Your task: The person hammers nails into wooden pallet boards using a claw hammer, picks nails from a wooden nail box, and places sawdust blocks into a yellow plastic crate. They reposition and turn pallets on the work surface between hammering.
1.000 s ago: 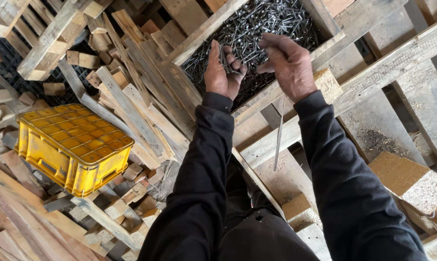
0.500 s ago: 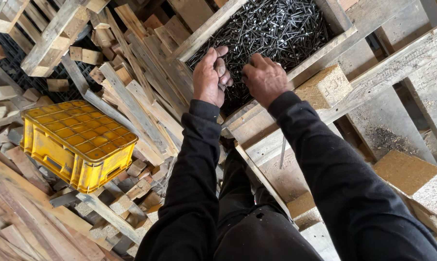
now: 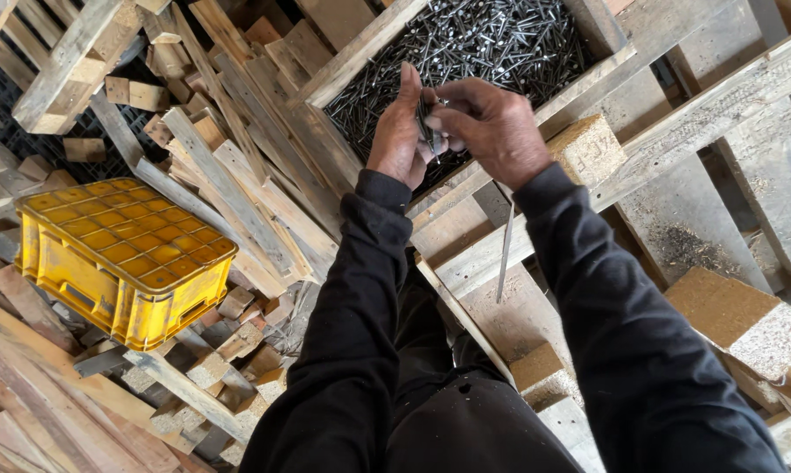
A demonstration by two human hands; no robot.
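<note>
Wooden pallet [image 3: 675, 131], nails [image 3: 428, 123] between fingers [image 3: 452, 109] (both hands)

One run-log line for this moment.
left hand: holds nails | right hand: picks at them | below: nail box

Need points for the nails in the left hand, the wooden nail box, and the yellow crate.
nails [image 3: 428, 123], head view, on the dark bundle pinched between both hands.
wooden nail box [image 3: 360, 51], head view, on its bare left plank wall.
yellow crate [image 3: 124, 235], head view, on the gridded top face.
</note>
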